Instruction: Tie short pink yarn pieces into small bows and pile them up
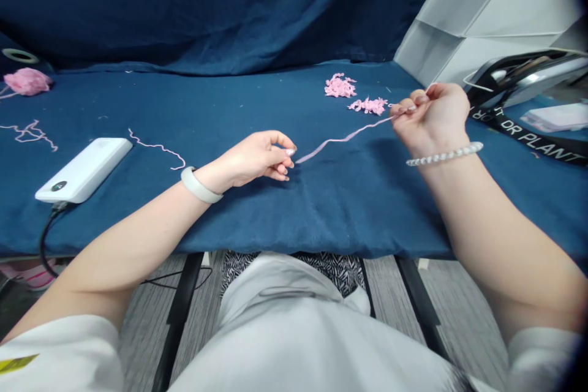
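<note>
A thin pink yarn strand (345,138) stretches across the middle of the blue cloth, slightly wavy. Its left end lies at the fingertips of my left hand (264,158), whose thumb and index finger are pressed together. My right hand (432,113), palm turned up with curled fingers, grips the other end, higher and to the right. Two small piles of pink yarn pieces, one (340,85) behind the other (369,105), lie just left of my right hand. A loose pink strand (158,146) rests left of my left wrist.
At the left are a white power bank (85,170) with a black cable, a tangled strand (32,133), a pink yarn ball (28,81) and a tape roll (19,56). A black lettered strap (533,138) and white box (496,6) stand right.
</note>
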The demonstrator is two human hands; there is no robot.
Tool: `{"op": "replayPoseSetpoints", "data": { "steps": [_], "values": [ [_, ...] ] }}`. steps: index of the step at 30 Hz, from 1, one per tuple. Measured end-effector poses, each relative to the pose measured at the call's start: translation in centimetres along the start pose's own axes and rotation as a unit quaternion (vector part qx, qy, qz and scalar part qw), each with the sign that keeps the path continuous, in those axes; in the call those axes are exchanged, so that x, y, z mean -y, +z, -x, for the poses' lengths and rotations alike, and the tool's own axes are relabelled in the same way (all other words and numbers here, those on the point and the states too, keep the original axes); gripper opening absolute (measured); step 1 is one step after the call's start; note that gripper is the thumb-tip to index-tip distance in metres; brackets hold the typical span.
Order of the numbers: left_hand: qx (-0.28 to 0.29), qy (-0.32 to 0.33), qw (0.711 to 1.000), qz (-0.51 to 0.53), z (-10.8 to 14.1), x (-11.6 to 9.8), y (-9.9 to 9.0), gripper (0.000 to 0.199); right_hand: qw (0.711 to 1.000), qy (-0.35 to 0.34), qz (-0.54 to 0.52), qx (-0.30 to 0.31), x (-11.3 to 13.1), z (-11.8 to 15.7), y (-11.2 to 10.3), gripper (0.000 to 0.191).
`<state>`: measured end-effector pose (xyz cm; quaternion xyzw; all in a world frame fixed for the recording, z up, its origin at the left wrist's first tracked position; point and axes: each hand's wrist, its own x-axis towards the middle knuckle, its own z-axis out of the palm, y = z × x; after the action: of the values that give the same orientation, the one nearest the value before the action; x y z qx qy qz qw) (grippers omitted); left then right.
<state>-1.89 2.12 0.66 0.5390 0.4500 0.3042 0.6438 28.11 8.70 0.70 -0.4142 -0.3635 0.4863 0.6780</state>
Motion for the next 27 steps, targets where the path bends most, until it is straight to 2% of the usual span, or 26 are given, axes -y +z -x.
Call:
{"op": "replayPoseSetpoints", "data": {
  "steps": [3, 6, 7, 9, 13, 15, 17, 20, 21, 23, 25, 27],
  "values": [
    [0.038, -0.010, 0.999, -0.029, 0.1, 0.2, 0.0, 0.008, 1.000, 0.002, 0.011, -0.007, -0.1, 0.2, 0.6, 0.024],
    [-0.005, 0.049, 0.994, -0.097, -0.3, 0.9, -0.4, 0.007, 0.999, 0.014, 0.036, 0.031, -1.2, 1.5, 2.1, 0.025],
    [-0.033, 0.087, 0.985, -0.147, -0.6, 1.2, -0.5, 0.011, 0.998, 0.019, 0.035, 0.046, -1.6, 2.2, 2.7, 0.025],
    [-0.069, 0.172, 0.944, -0.273, -1.1, 2.1, -0.5, 0.018, 0.996, 0.043, 0.023, 0.074, -2.3, 3.8, 4.0, 0.021],
    [-0.052, 0.271, 0.877, -0.394, -2.2, 3.3, 0.7, 0.022, 0.993, 0.034, 0.070, 0.084, -3.3, 5.9, 5.7, 0.024],
    [-0.039, 0.286, 0.854, -0.433, -2.8, 3.5, 1.7, 0.026, 0.991, 0.012, 0.102, 0.087, -3.7, 6.2, 6.0, 0.027],
    [-0.036, 0.270, 0.840, -0.469, -3.5, 3.5, 2.8, 0.028, 0.986, -0.001, 0.122, 0.112, -4.1, 6.3, 5.8, 0.039],
    [-0.042, 0.256, 0.818, -0.514, -4.3, 3.6, 3.7, 0.016, 0.980, 0.005, 0.134, 0.144, -4.5, 6.4, 5.5, 0.060],
    [-0.040, 0.262, 0.812, -0.520, -4.3, 3.7, 3.8, 0.014, 0.980, 0.011, 0.137, 0.147, -4.6, 6.5, 5.4, 0.060],
    [-0.030, 0.285, 0.806, -0.518, -4.0, 3.7, 3.4, 0.013, 0.978, 0.025, 0.145, 0.150, -4.6, 6.8, 5.5, 0.049],
    [-0.022, 0.311, 0.811, -0.495, -3.0, 3.6, 2.7, 0.011, 0.974, 0.034, 0.153, 0.165, -4.5, 7.2, 5.7, 0.036],
    [-0.022, 0.330, 0.823, -0.462, -1.6, 3.2, 1.8, 0.008, 0.967, 0.031, 0.163, 0.195, -4.4, 7.7, 6.0, 0.033]
  ]
}}
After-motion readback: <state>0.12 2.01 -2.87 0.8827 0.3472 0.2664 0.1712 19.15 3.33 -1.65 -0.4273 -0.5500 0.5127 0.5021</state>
